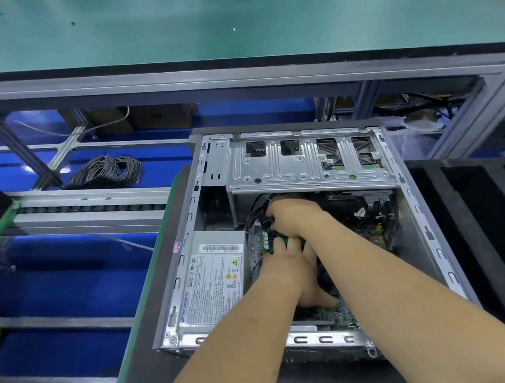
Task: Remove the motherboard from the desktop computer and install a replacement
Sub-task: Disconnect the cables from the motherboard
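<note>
The open desktop case (425,232) lies on its side on a black mat. Inside, only patches of the green motherboard (326,314) show between my arms. My right hand (295,214) reaches to the board's far left corner, its fingers pinched on a black cable connector (265,221) from a bundle of black cables (254,211). Just nearer to me, my left hand (292,270) rests flat on the board with fingers spread and thumb pointing toward the near edge. Most of the board's middle is hidden by both hands.
A silver power supply (215,279) fills the case's left side. The metal drive cage (305,160) spans its far end. More connectors and wires (375,209) sit at the right inside. A coil of grey cable (107,172) lies on the blue shelf to the left. A green bench top (220,25) runs behind.
</note>
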